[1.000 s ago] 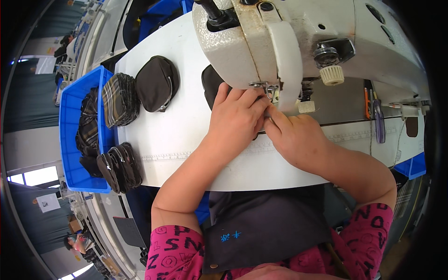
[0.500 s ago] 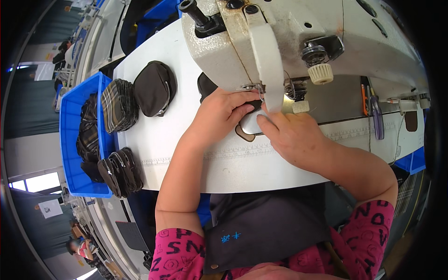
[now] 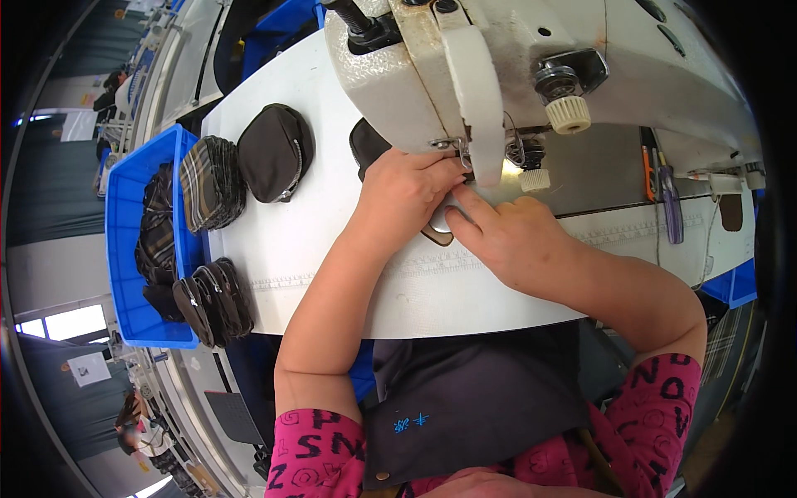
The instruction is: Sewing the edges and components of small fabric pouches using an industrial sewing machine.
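Under the needle and presser foot of a white sewing machine (image 3: 466, 153), both my hands are on a dark fabric piece (image 3: 365, 148). Part of it shows past my left hand (image 3: 407, 195), whose fingers are pressed together on it close to the foot. Just right of the needle, my right hand (image 3: 515, 242) has its thumb and forefinger closed at the work's near edge. My fingers hide most of the piece. Below the fingertips lie a rounded metal plate (image 3: 442, 219) and a brown-edged flap (image 3: 437, 237).
Left on the white table (image 3: 332, 290) are a dark zipped pouch (image 3: 274, 153), a stack of plaid pieces (image 3: 213, 184) and a stack of zipped pouches (image 3: 214, 300). A blue bin (image 3: 158, 334) adjoins them. To the right lies a purple-handled screwdriver (image 3: 671, 207). Another person (image 3: 151, 436) is far off left.
My left hand has slid slightly rightward and its fingers have drawn closer together. The right hand has shifted a little left, covering more of the metal plate. The distant person has changed posture.
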A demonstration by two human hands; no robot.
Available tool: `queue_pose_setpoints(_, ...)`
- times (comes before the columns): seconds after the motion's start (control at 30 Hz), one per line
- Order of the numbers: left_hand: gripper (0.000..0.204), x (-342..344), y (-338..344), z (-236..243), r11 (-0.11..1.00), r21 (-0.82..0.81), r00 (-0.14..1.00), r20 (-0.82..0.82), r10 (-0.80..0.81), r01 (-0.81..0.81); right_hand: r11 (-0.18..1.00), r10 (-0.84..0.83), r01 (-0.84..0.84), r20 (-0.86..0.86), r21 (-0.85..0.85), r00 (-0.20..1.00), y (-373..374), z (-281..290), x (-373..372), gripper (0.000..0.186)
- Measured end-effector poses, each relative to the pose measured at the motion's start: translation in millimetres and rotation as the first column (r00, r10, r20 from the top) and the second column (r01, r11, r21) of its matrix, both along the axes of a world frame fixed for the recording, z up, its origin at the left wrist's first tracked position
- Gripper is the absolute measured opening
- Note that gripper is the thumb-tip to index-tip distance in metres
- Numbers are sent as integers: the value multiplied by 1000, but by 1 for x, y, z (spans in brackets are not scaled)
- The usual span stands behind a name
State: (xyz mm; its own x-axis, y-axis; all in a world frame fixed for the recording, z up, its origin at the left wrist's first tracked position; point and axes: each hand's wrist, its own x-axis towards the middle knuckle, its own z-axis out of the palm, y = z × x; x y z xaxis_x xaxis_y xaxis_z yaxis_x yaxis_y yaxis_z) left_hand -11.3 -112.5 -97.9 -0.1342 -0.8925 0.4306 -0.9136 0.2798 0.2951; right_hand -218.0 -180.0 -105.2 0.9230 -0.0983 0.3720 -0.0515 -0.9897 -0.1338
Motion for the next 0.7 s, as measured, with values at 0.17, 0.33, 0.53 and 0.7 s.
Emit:
queue_pose_setpoints(0.17,22,-4,-2,9,1000,-30,998,68,-3,5,1000,-9,9,-2,27,1000,0,-4,-2,36)
queue_pose_setpoints(0.33,25,0,0,7,1000,-19,996,92,-18,19,999,-38,38,-10,-5,999,-2,-3,-3,30)
queue_pose_setpoints(0.53,24,-1,4,3,989,121,993,-67,94,-85,995,-89,86,-70,-51,994,2,0,-7,36)
queue_pose_setpoints(0.7,21,-3,1,2,996,94,991,-132,27,-15,995,-67,54,-156,-86,986,2,4,-7,36)
